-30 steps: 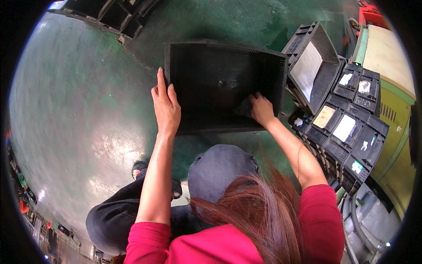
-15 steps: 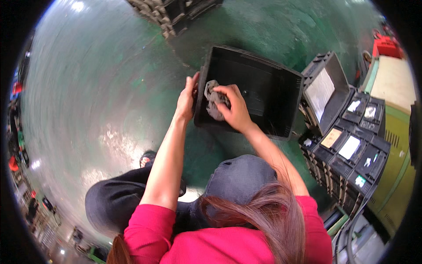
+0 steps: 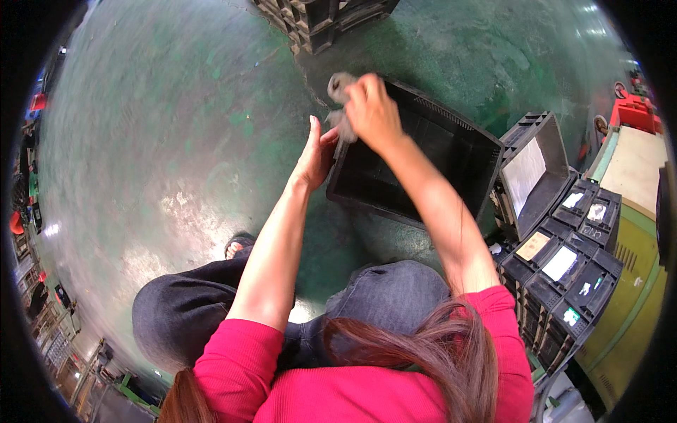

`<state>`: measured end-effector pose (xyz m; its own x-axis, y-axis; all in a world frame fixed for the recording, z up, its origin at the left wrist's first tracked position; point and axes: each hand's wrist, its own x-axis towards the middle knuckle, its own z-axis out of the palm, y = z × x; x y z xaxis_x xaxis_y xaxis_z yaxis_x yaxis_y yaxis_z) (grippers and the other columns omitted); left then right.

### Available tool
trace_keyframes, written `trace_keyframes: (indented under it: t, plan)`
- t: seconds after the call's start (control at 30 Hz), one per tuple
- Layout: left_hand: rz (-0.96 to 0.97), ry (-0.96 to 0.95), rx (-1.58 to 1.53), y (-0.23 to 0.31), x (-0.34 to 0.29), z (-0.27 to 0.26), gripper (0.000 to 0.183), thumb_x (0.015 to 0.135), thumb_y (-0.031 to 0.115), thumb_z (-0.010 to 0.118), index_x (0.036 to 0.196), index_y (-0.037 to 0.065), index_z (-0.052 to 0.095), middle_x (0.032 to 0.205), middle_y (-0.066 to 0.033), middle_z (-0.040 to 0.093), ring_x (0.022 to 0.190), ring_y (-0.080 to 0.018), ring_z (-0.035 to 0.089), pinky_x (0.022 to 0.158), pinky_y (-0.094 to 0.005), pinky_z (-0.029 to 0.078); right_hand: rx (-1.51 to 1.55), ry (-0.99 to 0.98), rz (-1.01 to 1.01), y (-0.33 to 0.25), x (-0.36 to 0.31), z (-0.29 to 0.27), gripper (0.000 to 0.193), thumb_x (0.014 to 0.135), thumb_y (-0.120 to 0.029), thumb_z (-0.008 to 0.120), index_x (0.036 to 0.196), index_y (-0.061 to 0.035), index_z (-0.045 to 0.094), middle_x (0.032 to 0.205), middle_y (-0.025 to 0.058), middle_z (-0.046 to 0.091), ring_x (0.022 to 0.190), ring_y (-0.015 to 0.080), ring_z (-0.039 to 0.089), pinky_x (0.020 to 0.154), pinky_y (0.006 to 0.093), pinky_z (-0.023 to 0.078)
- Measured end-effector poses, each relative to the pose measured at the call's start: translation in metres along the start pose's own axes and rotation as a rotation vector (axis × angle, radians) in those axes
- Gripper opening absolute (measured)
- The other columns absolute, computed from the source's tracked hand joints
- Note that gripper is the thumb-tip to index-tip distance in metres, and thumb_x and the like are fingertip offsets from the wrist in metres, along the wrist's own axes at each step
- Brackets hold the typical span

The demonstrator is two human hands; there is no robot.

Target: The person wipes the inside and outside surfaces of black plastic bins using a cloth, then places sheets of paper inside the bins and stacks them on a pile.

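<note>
A black plastic crate, its open top facing me, sits tilted in front of me. My right hand is closed round a crumpled grey rag at the crate's far left corner. Part of the rag hangs over the left rim. My left hand lies against the outside of the crate's left wall, its visible fingers stretched out. The crate's near wall and dark inside show, while my right forearm covers part of them.
Stacked black crates stand at the far side. On the right are several labelled black crates, one tipped crate on its side, and a yellow-green machine housing. Green floor spreads to the left.
My right hand has moved the rag from inside the crate's left wall up to the far left corner and rim. The crate has turned slightly; my left hand stays at its side.
</note>
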<state>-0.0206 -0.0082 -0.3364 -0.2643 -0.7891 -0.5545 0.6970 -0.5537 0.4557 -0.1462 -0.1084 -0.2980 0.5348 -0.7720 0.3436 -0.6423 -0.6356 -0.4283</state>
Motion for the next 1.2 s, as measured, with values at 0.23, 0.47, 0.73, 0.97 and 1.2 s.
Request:
trace_keyframes:
  t: [0.23,0.47,0.73,0.97,1.2]
  plan:
    - [0.201,0.292,0.783,0.004,-0.007,0.033,0.065,0.078,0.027,0.066,0.135,0.01,0.042,0.115,-0.0087,0.056,0.099,-0.0143,0.054,0.088,-0.0281,0.042,-0.21,-0.042,0.203,0.019,0.046,-0.011,0.022,0.079,-0.021,0.061,0.098,-0.0115,0.058,0.099,0.0111,0.048,0.089,0.032,0.058,0.07,0.043,0.052]
    - [0.399,0.461,1.049,-0.001,-0.013,0.038,0.066,0.069,0.014,0.064,0.132,0.026,0.047,0.087,-0.0085,0.056,0.076,-0.0192,0.055,0.076,-0.0304,0.046,-0.394,0.137,0.273,0.085,-0.035,-0.066,0.02,0.077,-0.022,0.063,0.093,-0.0119,0.057,0.094,0.0087,0.049,0.075,0.0272,0.061,0.057,0.0405,0.053]
    - [0.48,0.458,1.071,0.003,-0.011,0.042,0.064,0.072,0.01,0.063,0.132,0.026,0.047,0.084,-0.0081,0.058,0.072,-0.017,0.056,0.071,-0.0291,0.047,-0.677,-0.015,0.518,0.158,-0.149,-0.169,0.017,0.084,-0.027,0.054,0.096,-0.0141,0.056,0.091,0.0087,0.052,0.063,0.0345,0.061,0.054,0.0464,0.051]
    - [0.486,0.458,1.138,0.006,-0.015,0.05,0.06,0.073,0.012,0.063,0.13,0.025,0.05,0.082,-0.0066,0.06,0.069,-0.0135,0.055,0.07,-0.0272,0.046,-0.38,0.058,0.544,0.078,-0.233,-0.164,0.021,0.075,-0.012,0.063,0.095,-0.0094,0.057,0.088,0.0118,0.051,0.07,0.035,0.06,0.056,0.044,0.05]
    - [0.438,0.479,1.178,0.006,-0.018,0.051,0.06,0.073,0.014,0.063,0.131,0.027,0.049,0.074,-0.0032,0.057,0.066,-0.0115,0.052,0.068,-0.0255,0.044,-0.334,0.091,0.697,-0.023,-0.287,-0.15,0.023,0.071,-0.012,0.066,0.093,-0.0089,0.058,0.087,0.0094,0.051,0.069,0.03,0.06,0.056,0.039,0.051]
